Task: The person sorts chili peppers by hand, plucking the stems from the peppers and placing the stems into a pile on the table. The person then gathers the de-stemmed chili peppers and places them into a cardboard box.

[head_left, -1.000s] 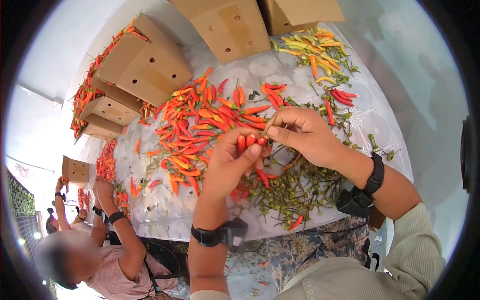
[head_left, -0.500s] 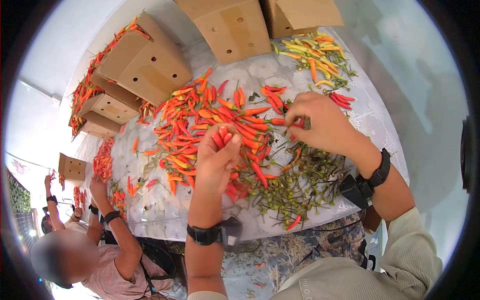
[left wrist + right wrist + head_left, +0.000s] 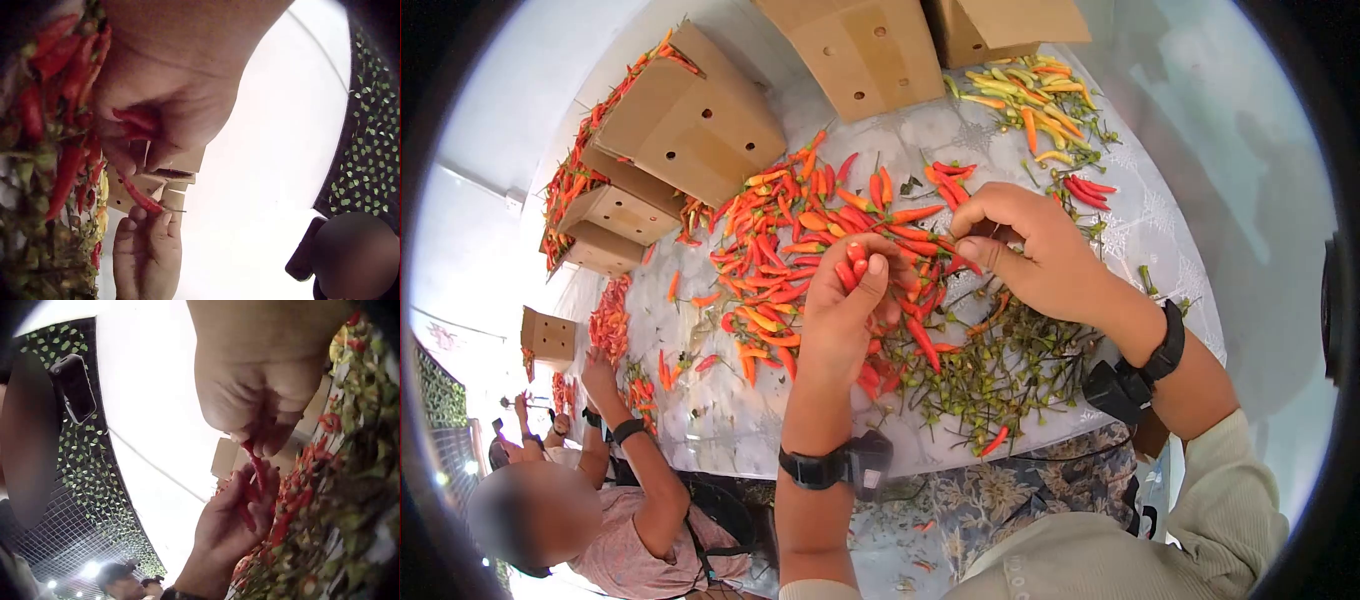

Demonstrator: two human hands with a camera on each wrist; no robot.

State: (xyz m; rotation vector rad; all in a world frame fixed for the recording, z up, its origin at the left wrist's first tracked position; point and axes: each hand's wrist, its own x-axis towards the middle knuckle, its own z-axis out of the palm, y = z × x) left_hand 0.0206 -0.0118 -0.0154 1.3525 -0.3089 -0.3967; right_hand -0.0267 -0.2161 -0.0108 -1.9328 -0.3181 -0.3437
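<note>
Over the near side of the chili pile (image 3: pixel 770 270), my left hand (image 3: pixel 840 315) grips several red chilies (image 3: pixel 857 262) in its curled fingers, their blunt ends showing above the thumb. My right hand (image 3: pixel 1040 255), to its right, pinches one red chili (image 3: pixel 142 199) at the stem end between thumb and fingertips. A thin stem sticks out past those fingers in the left wrist view. The chili's other end reaches the left hand's fingertips, as the right wrist view also shows. Below both hands lies a heap of green stems (image 3: pixel 1000 390).
Cardboard boxes (image 3: pixel 690 130) stand along the back, some heaped with red chilies. Yellow and orange chilies (image 3: pixel 1040 105) lie at the far right, and a few red chilies (image 3: pixel 1088 193) nearer. Another person (image 3: pixel 640 530) works at the table on the left.
The hands were together over the held chilies, then moved apart, the right hand reaching to the pile's right side. Now they are closer again, with a red chili between them.
</note>
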